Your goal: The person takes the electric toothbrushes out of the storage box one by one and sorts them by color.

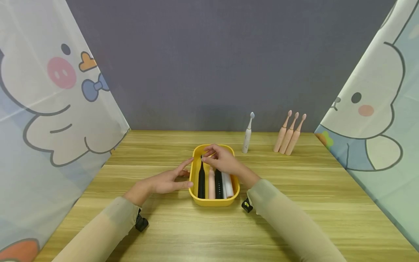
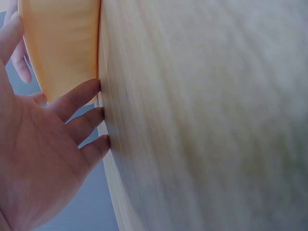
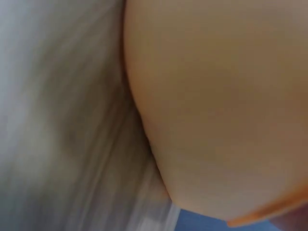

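A yellow bin (image 1: 214,203) holds several electric toothbrushes lying side by side. At its left is a black toothbrush (image 1: 201,183), then a pink toothbrush (image 1: 212,185), another black toothbrush (image 1: 218,185) and white ones (image 1: 228,185) at the right. My right hand (image 1: 222,159) reaches over the far part of the bin, thumb and fingertips at the head of the leftmost black toothbrush, pinching it. It covers the upper ends of the others. With fingers spread, my left hand (image 1: 167,181) rests against the bin's left side; the left wrist view shows its fingers (image 2: 79,96) along the yellow wall.
One white electric toothbrush (image 1: 247,140) stands upright behind the bin to the right. Further right, three pink electric toothbrushes (image 1: 288,140) stand together. A grey panel (image 1: 209,65) rises along the back of the wooden table (image 1: 157,149), with printed cloths (image 1: 376,105) at both sides.
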A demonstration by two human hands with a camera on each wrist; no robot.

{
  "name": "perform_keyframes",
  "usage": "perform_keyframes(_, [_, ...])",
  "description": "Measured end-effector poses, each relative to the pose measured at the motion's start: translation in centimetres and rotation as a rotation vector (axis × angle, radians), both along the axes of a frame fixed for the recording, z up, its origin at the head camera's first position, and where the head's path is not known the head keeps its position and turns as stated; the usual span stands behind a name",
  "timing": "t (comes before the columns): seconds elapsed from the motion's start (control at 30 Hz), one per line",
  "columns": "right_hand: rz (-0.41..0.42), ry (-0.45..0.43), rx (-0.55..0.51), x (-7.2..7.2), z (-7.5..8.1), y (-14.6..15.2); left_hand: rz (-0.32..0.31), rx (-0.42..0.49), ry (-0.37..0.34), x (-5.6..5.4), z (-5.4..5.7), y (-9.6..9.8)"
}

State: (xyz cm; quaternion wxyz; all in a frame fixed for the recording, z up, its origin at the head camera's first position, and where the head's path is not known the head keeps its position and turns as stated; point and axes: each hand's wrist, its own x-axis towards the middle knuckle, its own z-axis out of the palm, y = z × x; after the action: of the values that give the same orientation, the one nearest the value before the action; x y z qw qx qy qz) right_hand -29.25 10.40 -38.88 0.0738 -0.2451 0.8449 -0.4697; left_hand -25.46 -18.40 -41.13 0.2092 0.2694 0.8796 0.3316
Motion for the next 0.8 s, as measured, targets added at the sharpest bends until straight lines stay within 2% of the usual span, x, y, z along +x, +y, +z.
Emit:
perform_keyframes(0.23, [0.015, -0.019, 0.072, -0.5, -1.0, -1.1, 0.005, 0.004, -0.002, 0.1, -0.1, -0.1])
perform_keyframes(0.5, [0.065, 0.029, 0.144, -0.7, -1.7, -1.8, -0.002, 0.006, 0.003, 0.0, 0.1, -0.2])
perform_keyframes(0.8, [0.073, 0.072, 0.3, -0.6, -1.8, -1.8, -0.013, 0.017, -0.002, -0.1, -0.1, -0.2])
